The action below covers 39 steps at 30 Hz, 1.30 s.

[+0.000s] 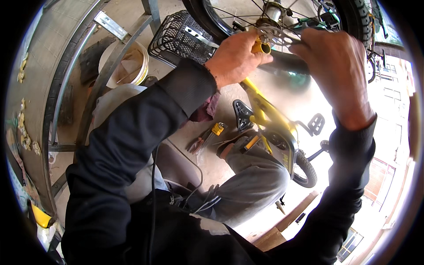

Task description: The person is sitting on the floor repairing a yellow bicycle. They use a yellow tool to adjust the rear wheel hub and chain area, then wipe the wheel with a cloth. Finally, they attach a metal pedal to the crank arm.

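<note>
- Left hand (234,59) is curled around a yellow tube (262,47), with the thumb pressed on its side. The round, open end of the tube shows.
- Right hand (333,59) has its fingers bent shut, pinching a shiny metal tool (289,39). The tool reaches left, to just beside the yellow tube.
- Both hands are up high, near the middle of a big wheel (274,12). It has a black tyre and thin spokes.
- A yellow bike frame (270,108) slants down from below the left hand. It has a black pedal (316,124) near it and a small wheel (305,170) at its low end.
- A black basket (179,39) full of holes sits to the left of the big wheel.
- A white bucket (142,66) stands left of the basket, partly behind a grey metal bar (102,73).
- A dark red cloth (205,109) hangs under the left sleeve.
- On the floor (227,95) are a yellow thing (217,129) and, just beside it, a tool with red handles (194,145).
- A bent knee (271,183) in grey trousers is close to the bike frame.
</note>
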### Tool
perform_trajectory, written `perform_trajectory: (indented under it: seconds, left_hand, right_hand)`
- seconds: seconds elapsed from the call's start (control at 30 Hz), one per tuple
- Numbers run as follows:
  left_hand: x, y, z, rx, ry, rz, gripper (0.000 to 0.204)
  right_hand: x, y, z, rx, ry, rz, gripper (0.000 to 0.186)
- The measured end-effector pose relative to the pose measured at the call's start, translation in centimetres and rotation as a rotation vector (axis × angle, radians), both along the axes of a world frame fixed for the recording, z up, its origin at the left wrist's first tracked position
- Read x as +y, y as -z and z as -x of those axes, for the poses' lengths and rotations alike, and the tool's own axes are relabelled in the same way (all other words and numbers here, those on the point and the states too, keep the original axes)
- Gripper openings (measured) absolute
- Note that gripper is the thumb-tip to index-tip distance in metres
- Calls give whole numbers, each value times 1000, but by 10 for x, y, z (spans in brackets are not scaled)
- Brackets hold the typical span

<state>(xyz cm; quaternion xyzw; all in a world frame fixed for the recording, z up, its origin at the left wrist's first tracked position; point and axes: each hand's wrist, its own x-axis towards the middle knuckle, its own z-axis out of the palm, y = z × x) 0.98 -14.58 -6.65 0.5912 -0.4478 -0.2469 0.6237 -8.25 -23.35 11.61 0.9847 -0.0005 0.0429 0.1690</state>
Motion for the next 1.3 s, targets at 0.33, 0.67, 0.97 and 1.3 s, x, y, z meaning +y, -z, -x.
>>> perform_trajectory:
  seconds: [0.33,0.67,0.97,1.3]
  left_hand:
    - [-4,0,2,-7,-12,2,29]
    - [-2,-4,1,-39,-38,-46,30]
    - [-4,-5,2,31,-25,-62,34]
    - [-2,-11,0,79,19,-170,27]
  right_hand:
    - [-5,13,14,-54,210,-109,20]
    - [-9,28,22,-157,211,-244,23]
    - [-18,66,40,-341,294,-495,14]
    - [-26,53,57,-517,310,-551,11]
